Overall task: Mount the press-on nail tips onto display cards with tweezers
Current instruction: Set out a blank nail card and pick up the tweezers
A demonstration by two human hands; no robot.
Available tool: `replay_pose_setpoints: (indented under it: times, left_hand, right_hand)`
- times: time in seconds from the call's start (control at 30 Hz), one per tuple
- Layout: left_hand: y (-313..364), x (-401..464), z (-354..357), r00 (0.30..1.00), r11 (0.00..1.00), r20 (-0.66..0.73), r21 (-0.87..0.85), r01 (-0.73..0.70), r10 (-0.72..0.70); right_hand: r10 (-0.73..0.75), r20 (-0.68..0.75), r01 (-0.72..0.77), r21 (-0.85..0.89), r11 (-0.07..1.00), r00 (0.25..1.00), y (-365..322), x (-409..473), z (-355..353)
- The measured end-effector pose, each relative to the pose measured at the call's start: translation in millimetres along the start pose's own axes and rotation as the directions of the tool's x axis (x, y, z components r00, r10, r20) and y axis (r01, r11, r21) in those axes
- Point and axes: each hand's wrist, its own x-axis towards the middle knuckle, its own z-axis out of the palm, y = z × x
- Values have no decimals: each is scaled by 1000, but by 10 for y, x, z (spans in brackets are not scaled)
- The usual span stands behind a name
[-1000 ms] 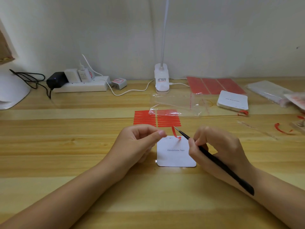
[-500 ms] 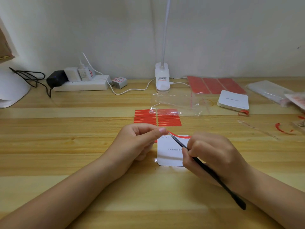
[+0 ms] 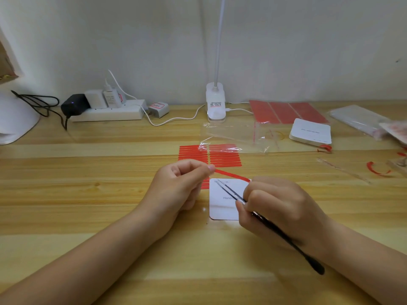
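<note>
Two bare hands work low over a pale wooden tabletop [image 3: 66,194] that runs back to a plain whitish wall. The left hand [image 3: 178,188] pinches one end of a thin red adhesive strip [image 3: 231,174] between thumb and forefinger; the strip stretches taut to the right hand [image 3: 279,208], where its far end disappears behind the fingers. That hand also grips slim black tweezers [image 3: 275,227], tips lying over a white rounded-corner display card [image 3: 224,203] flat on the wood between the hands. Its print is partly covered by the right hand. Just beyond lies a sheet of red strips in two columns [image 3: 224,158], its far edge under a crumpled clear plastic bag [image 3: 233,137]. Further back stand a white clip lamp base [image 3: 215,106], its neck cut off at the top, a white power strip with plugs [image 3: 108,112], and to the right a stack of white cards [image 3: 310,132] beside larger red sheets [image 3: 286,111]. No nail tips can be made out
</note>
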Motion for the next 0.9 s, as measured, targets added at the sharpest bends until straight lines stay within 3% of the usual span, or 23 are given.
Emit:
replay_pose_setpoints:
  times: [0.17,0.3,0.43,0.57,0.7,0.9]
  left_hand:
    - [0,1,-21,997,996,-77,-90,-11,4]
    - [-6,-17,-17,995,994,-91,-100,-42,33]
    - [2,-16,-19,995,993,-98,-113,-38,27]
    - [0,-17,-13,995,992,-96,-117,-49,38]
    - [1,-14,-4,995,994,-86,-95,-50,42]
    - [-2,-14,3,996,996,-71,-71,-60,55]
  right_hand:
    - [138,-126,-127,89,988,982,23,-65,43]
    - [401,-278,-320,294,901,873,57,-89,-24]
    - [643,-241,-487,480,730,727,91,-80,-95]
    - [771,-147,-569,592,571,620,84,-2,-64]
    - [778,-42,-635,550,542,627,102,35,-42]
    - [726,11,-640,480,600,688,132,40,-12]
